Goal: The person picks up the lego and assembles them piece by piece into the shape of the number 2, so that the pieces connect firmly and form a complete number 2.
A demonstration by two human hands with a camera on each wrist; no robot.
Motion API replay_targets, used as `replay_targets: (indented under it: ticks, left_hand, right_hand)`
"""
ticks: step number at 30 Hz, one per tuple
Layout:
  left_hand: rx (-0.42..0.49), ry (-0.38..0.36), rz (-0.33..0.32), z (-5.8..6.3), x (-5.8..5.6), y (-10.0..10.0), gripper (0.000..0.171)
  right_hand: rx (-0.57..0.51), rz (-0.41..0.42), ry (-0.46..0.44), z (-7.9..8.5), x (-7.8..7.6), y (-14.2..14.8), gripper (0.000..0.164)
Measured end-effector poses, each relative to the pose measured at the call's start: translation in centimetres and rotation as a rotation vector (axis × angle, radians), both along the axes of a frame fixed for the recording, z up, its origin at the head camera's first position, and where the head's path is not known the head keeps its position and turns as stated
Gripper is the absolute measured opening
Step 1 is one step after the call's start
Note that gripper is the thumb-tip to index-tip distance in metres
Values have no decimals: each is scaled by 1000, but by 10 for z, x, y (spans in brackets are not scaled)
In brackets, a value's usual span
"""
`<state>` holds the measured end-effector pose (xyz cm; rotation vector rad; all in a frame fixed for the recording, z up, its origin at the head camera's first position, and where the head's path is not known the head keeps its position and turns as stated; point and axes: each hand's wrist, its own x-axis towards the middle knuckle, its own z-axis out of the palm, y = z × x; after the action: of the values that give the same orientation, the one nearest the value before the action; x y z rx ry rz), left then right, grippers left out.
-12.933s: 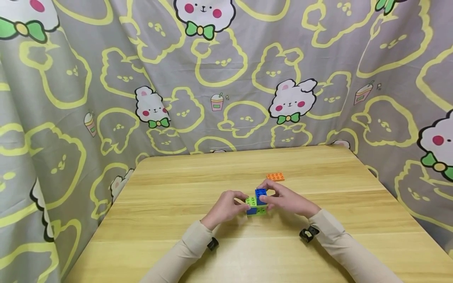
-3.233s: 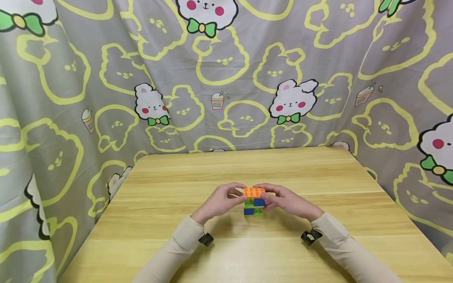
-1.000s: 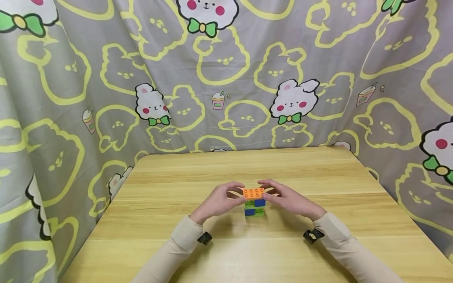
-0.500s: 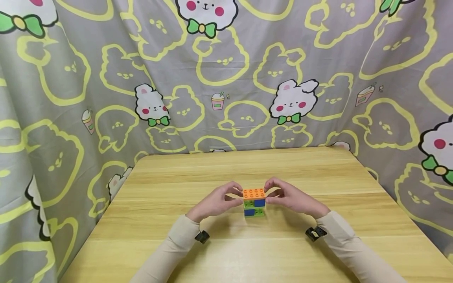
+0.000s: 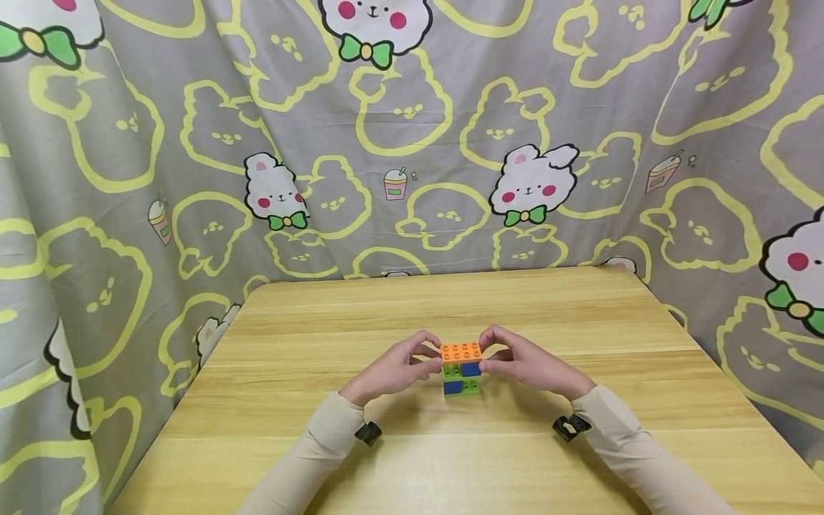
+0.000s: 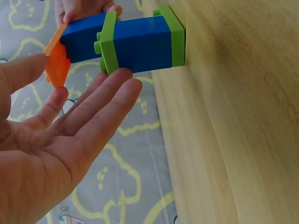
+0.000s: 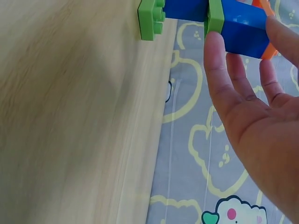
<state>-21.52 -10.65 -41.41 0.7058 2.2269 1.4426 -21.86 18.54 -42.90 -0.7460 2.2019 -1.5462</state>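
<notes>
A small stack of toy building bricks stands upright on the wooden table, with an orange plate brick (image 5: 460, 352) on top. Beneath it sits a blue brick (image 7: 243, 30) at the right, then a green plate brick (image 6: 110, 44), a second blue brick (image 6: 142, 42) at the left, and a green base (image 7: 147, 21). My left hand (image 5: 394, 368) pinches the orange end between thumb and index finger, other fingers lying along the upper green plate. From the opposite side, my right hand (image 5: 531, 361) grips the upper part, thumb in front and fingertips behind.
The wooden table (image 5: 309, 322) reaches back to a grey curtain (image 5: 412, 214) with yellow cartoon outlines. Each wrist carries a black camera, the left one (image 5: 369, 433) and the right one (image 5: 571, 427), below the light sleeves.
The orange brick went from the table behind to the top of the stack, and the upper blue brick is now covered. Half a second ago the right hand stood slightly apart; it has moved back in.
</notes>
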Motion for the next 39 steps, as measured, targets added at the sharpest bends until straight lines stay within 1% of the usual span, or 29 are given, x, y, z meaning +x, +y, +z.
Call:
replay_targets:
  ticks: [6,11,16,22,32,39]
  left_hand:
    - [34,-25,9,0,0,1,24]
    - [62,-43,29,0,1,2,25]
    - [75,-50,63,-2,1,4,27]
    - [79,-53,99,-4,0,5,27]
    - [78,-48,111,-7,-2,5,32]
    - [82,-54,122,-7,-2,6,36]
  right_hand:
    - [-9,-13,-26,1,1,-2,33]
    - [-2,-33,-21,-1,0,-3,34]
    - [-16,-55,-9,-3,0,-4,35]
    - [-33,-68,-2,-3,0,-5,35]
    - [-40,-82,-13,-2,1,-6,37]
    - [-46,-91,6,-4,0,-6,38]
